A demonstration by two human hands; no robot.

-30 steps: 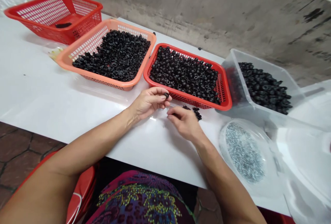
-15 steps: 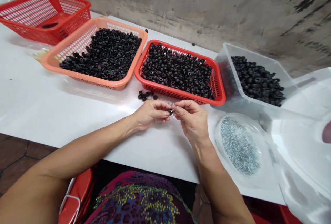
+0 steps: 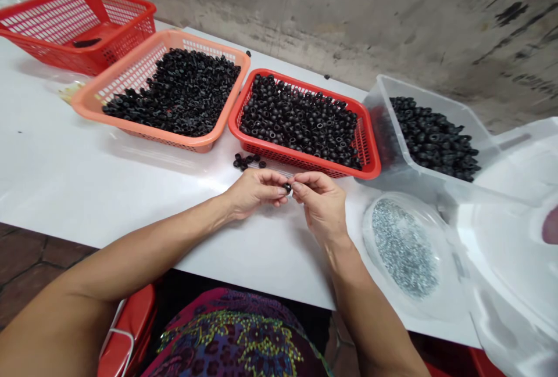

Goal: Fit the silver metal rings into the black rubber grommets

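Note:
Between thumb and fingers, my left hand (image 3: 260, 194) pinches a small round black part (image 3: 287, 187) above the white table. My right hand (image 3: 321, 200) meets it from the other side, thumb and fingertips pressed together at the part's edge. Whatever those right fingertips hold is too small or hidden to make out. Just beyond my hands lies a loose cluster of small black pieces (image 3: 247, 160). Behind that stands a red basket (image 3: 370, 162) filled with black ring-like parts (image 3: 300, 118).
To the left are an orange basket (image 3: 209, 143) of small black pieces and a red basket (image 3: 82, 63) with one dark item. At right stand a clear bin (image 3: 418, 176) of black parts and a clear round tub (image 3: 444, 237) of tiny silvery pieces. A concrete wall (image 3: 349, 22) rises behind.
My right hand has shifted very slightly left, closer against the black part. My left hand keeps its pinch in the same place.

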